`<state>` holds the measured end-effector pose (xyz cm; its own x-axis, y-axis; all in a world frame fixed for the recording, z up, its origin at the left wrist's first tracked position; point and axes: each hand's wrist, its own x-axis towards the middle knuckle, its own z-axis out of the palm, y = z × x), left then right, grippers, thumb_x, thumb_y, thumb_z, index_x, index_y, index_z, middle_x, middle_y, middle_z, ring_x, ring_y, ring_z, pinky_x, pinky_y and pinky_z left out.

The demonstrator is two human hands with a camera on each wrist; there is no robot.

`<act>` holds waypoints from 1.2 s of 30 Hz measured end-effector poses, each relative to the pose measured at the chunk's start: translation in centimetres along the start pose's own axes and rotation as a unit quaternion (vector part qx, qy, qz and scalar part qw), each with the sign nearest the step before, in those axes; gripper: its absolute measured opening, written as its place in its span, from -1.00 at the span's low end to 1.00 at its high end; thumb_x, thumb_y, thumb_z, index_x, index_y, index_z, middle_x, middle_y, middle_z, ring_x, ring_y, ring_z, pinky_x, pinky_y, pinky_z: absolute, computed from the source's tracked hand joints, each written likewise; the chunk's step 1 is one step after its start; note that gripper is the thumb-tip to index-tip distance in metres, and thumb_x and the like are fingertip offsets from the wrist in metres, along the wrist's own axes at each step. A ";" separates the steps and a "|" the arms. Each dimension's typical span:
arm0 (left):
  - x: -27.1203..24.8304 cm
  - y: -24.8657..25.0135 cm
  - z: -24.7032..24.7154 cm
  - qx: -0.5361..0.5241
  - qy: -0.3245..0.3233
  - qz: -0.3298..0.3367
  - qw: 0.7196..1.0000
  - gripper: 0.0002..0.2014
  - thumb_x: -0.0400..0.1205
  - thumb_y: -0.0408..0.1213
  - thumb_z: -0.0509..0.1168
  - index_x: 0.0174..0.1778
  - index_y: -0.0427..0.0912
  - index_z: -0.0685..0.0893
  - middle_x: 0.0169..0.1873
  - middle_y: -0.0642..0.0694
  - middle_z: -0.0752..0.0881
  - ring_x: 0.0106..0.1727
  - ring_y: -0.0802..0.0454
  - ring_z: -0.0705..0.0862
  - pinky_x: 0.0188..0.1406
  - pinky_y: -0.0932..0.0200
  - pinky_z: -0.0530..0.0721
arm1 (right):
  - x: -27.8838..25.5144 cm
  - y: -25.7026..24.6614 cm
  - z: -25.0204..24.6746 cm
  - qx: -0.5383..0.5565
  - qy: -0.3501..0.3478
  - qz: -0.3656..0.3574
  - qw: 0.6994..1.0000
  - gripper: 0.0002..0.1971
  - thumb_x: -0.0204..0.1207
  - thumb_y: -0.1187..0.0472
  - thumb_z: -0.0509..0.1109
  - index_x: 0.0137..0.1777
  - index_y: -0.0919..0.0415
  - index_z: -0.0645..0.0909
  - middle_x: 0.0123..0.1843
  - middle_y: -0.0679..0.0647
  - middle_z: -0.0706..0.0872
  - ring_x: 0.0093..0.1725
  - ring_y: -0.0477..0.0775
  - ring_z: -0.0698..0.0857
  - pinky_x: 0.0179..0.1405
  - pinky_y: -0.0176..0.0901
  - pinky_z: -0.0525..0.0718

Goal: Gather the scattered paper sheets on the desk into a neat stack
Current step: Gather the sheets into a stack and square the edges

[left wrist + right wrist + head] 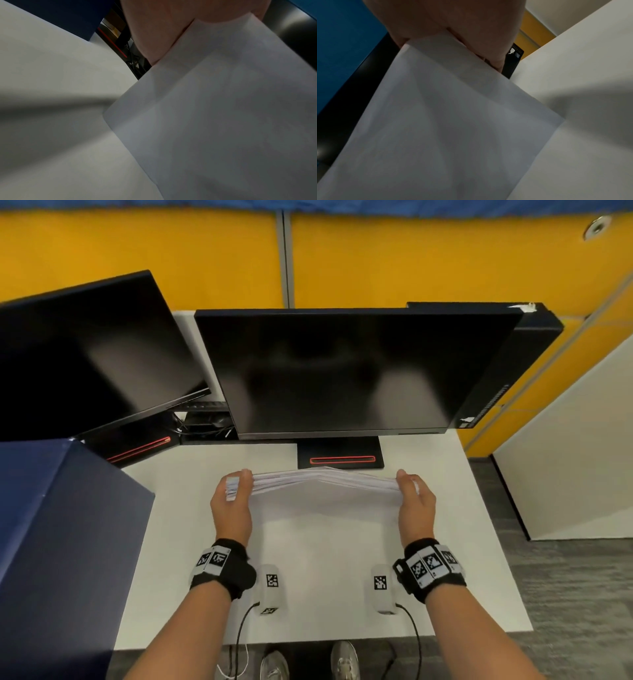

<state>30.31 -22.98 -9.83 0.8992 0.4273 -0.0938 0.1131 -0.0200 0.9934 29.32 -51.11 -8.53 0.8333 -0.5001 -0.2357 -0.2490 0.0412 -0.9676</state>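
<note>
I hold the paper stack [325,479] upright above the tabletop [445,542], left hand [230,501] and right hand [415,501] each closed in a grip on a short edge; light and floppy, it bows, so I judge edge holds safest.

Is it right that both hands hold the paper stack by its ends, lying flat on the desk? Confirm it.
Not quite. Both the left hand and right hand grip the paper stack by its ends, but it stands on edge on the desk, not flat. The head view shows this.
</note>
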 end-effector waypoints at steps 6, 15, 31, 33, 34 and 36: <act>0.4 0.5 -0.4 0.086 -0.048 -0.004 0.995 -0.69 0.45 -0.38 0.62 0.03 -0.08 0.72 -0.08 0.07 0.78 0.01 0.17 0.79 -0.03 0.39 0.70 | 0.4 -1.3 -0.5 -0.090 -0.029 -0.056 0.994 -0.75 0.64 -0.09 0.28 -0.16 0.02 0.63 -0.17 0.00 0.70 -0.13 -0.02 0.64 -0.07 -0.16 0.60; 1.6 15.4 3.5 0.324 -0.235 0.297 0.867 -0.80 0.42 0.00 0.59 -0.21 -0.01 0.79 -0.33 0.10 0.78 -0.24 0.14 0.72 -0.19 0.15 0.68 | -1.5 -8.3 3.0 -0.337 -0.277 -0.219 0.873 -0.55 0.30 -0.08 0.62 0.19 -0.12 0.64 -0.08 -0.17 0.77 -0.10 -0.17 0.71 -0.11 -0.28 0.67; -1.3 3.0 1.0 -0.016 -0.120 0.021 0.992 -0.67 0.38 -0.50 0.63 -0.10 -0.01 0.79 -0.23 0.23 0.87 -0.15 0.29 0.83 -0.15 0.39 0.70 | -3.0 -3.7 1.9 -0.026 -0.232 -0.126 0.964 -0.61 0.31 0.46 0.63 0.00 -0.01 0.71 -0.12 -0.38 0.84 -0.11 -0.40 0.78 -0.15 -0.56 0.65; -1.2 0.6 1.3 0.003 -0.129 0.002 0.992 -0.69 0.41 -0.46 0.63 -0.10 0.01 0.79 -0.25 0.20 0.86 -0.18 0.28 0.82 -0.17 0.41 0.69 | -2.4 -1.3 1.6 -0.034 -0.213 -0.098 0.972 -0.53 0.24 0.38 0.69 0.05 -0.09 0.70 -0.06 -0.27 0.85 -0.04 -0.35 0.79 -0.08 -0.50 0.68; -1.3 -0.5 1.7 0.010 -0.137 -0.011 0.990 -0.69 0.42 -0.44 0.63 -0.08 0.05 0.78 -0.22 0.21 0.85 -0.17 0.30 0.81 -0.17 0.43 0.68 | -2.1 0.0 1.7 -0.031 -0.199 -0.073 0.977 -0.51 0.23 0.36 0.70 0.06 -0.12 0.67 -0.04 -0.22 0.84 -0.04 -0.36 0.78 -0.09 -0.48 0.69; -1.1 -2.2 2.8 0.027 -0.152 -0.034 0.987 -0.70 0.46 -0.36 0.61 -0.01 0.08 0.75 -0.11 0.23 0.82 -0.12 0.41 0.79 -0.14 0.49 0.67 | -1.7 2.3 2.4 -0.041 -0.185 -0.035 0.981 -0.48 0.25 0.33 0.70 0.09 -0.16 0.63 0.02 -0.24 0.78 -0.06 -0.46 0.75 -0.12 -0.52 0.67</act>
<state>30.28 -25.94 -12.09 0.9730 0.1391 -0.1843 0.1932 -0.0531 0.9797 28.49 -48.06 -10.57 0.9681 -0.1496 -0.2011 -0.2118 -0.0591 -0.9755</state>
